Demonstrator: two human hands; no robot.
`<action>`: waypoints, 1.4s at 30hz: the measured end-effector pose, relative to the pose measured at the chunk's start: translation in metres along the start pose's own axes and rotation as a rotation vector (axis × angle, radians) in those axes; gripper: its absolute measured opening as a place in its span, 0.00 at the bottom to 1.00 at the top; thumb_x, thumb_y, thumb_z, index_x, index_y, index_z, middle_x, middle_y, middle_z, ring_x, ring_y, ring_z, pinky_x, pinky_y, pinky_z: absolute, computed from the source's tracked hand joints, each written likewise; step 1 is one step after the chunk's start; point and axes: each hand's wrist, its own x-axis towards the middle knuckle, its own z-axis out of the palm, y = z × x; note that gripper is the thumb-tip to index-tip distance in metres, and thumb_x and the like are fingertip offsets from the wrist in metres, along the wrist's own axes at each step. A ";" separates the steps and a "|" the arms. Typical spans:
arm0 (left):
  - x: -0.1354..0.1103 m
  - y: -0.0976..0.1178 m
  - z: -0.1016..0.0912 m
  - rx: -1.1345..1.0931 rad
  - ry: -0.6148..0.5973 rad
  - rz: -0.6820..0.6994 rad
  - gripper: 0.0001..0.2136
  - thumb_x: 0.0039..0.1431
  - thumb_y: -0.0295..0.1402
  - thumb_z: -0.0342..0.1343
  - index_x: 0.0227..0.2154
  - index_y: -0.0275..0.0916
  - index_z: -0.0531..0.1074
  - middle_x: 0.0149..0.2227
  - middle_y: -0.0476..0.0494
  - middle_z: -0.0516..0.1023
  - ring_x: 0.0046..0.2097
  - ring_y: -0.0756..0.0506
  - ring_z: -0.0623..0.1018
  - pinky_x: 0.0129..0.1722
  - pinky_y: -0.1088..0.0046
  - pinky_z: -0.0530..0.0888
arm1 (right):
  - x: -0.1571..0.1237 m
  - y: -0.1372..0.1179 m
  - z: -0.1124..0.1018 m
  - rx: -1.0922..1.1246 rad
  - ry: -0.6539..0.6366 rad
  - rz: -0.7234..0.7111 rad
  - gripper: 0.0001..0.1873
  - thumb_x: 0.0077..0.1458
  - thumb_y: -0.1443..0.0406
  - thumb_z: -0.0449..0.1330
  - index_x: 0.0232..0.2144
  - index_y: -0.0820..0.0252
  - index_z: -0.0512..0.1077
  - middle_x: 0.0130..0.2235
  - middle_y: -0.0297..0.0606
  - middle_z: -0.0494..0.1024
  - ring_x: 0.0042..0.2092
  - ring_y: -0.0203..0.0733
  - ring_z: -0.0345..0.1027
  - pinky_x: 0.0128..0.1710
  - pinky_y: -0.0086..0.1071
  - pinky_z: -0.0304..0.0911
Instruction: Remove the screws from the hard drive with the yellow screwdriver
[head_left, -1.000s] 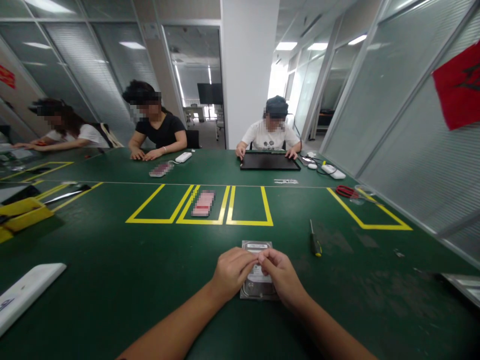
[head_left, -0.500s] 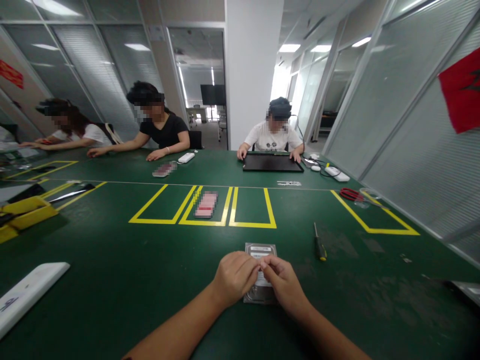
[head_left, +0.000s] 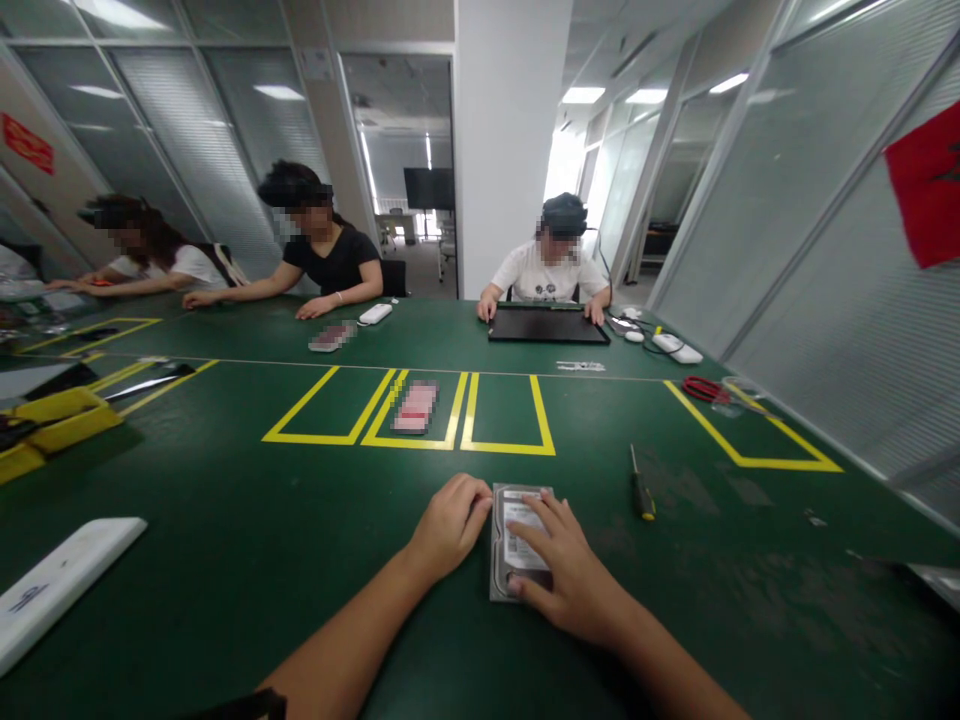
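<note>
A silver hard drive [head_left: 516,553] with a white label lies flat on the green table in front of me. My right hand [head_left: 576,572] is over its right side, fingers spread, with the fingertips and thumb at the label and lower part. At the drive's upper left edge is my left hand [head_left: 450,528], thumb and fingers pressed together. Whatever may be between those fingertips is hidden or too small to make out. A screwdriver [head_left: 641,495] with a black and yellow handle lies to the right of the drive.
Yellow tape outlines [head_left: 510,448] mark the table, with a pink phone-like item [head_left: 415,408] in one. Red-handled scissors [head_left: 703,390] lie far right. Left are a white device [head_left: 67,580] and yellow bins [head_left: 71,420]. Across sit co-workers, one holding a black panel [head_left: 549,324].
My hands have come apart from a shared pinch above the drive. The left moved left to the drive's edge, still closed; the right opened and spread over the drive.
</note>
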 end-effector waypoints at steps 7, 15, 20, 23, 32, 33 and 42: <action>0.006 -0.016 -0.003 0.025 -0.070 -0.062 0.07 0.69 0.30 0.47 0.36 0.39 0.69 0.36 0.44 0.75 0.40 0.44 0.74 0.42 0.68 0.71 | -0.006 0.001 0.000 0.046 -0.191 0.013 0.50 0.54 0.50 0.65 0.71 0.54 0.48 0.73 0.43 0.29 0.71 0.65 0.13 0.67 0.64 0.31; 0.013 -0.029 -0.009 0.048 -0.150 -0.084 0.07 0.68 0.29 0.48 0.35 0.39 0.69 0.36 0.45 0.74 0.40 0.45 0.74 0.42 0.69 0.70 | -0.004 -0.015 0.007 0.030 -0.202 -0.015 0.48 0.55 0.52 0.63 0.71 0.57 0.49 0.72 0.44 0.31 0.71 0.64 0.13 0.67 0.64 0.31; 0.020 -0.033 -0.010 0.121 -0.226 -0.073 0.06 0.68 0.28 0.48 0.36 0.38 0.69 0.37 0.45 0.75 0.42 0.44 0.73 0.44 0.68 0.69 | -0.002 -0.021 0.008 0.004 -0.220 -0.019 0.48 0.56 0.50 0.63 0.71 0.58 0.50 0.72 0.46 0.31 0.70 0.66 0.13 0.66 0.65 0.30; 0.023 -0.034 -0.010 0.175 -0.289 -0.058 0.06 0.68 0.27 0.48 0.36 0.38 0.69 0.38 0.44 0.75 0.42 0.44 0.73 0.44 0.68 0.69 | -0.001 -0.022 0.007 -0.011 -0.233 -0.018 0.48 0.56 0.49 0.62 0.71 0.58 0.50 0.73 0.45 0.31 0.70 0.65 0.12 0.67 0.65 0.30; 0.027 -0.038 -0.006 0.322 -0.360 0.000 0.08 0.68 0.27 0.48 0.36 0.37 0.71 0.37 0.44 0.75 0.42 0.43 0.73 0.44 0.68 0.68 | 0.000 -0.026 0.007 -0.046 -0.232 -0.018 0.48 0.56 0.50 0.62 0.71 0.59 0.49 0.73 0.45 0.30 0.70 0.65 0.12 0.67 0.64 0.29; 0.028 -0.037 -0.006 0.330 -0.364 0.002 0.08 0.68 0.27 0.48 0.36 0.37 0.71 0.36 0.44 0.76 0.41 0.43 0.73 0.44 0.68 0.68 | 0.000 -0.026 0.007 -0.047 -0.234 -0.018 0.48 0.56 0.50 0.62 0.71 0.59 0.49 0.73 0.45 0.30 0.70 0.65 0.12 0.67 0.64 0.30; 0.036 -0.025 -0.012 0.358 -0.424 -0.036 0.08 0.67 0.26 0.50 0.35 0.37 0.74 0.36 0.43 0.78 0.41 0.43 0.74 0.43 0.69 0.68 | -0.002 -0.023 0.011 -0.060 -0.219 -0.031 0.47 0.57 0.49 0.61 0.71 0.58 0.49 0.73 0.44 0.30 0.70 0.64 0.12 0.67 0.64 0.30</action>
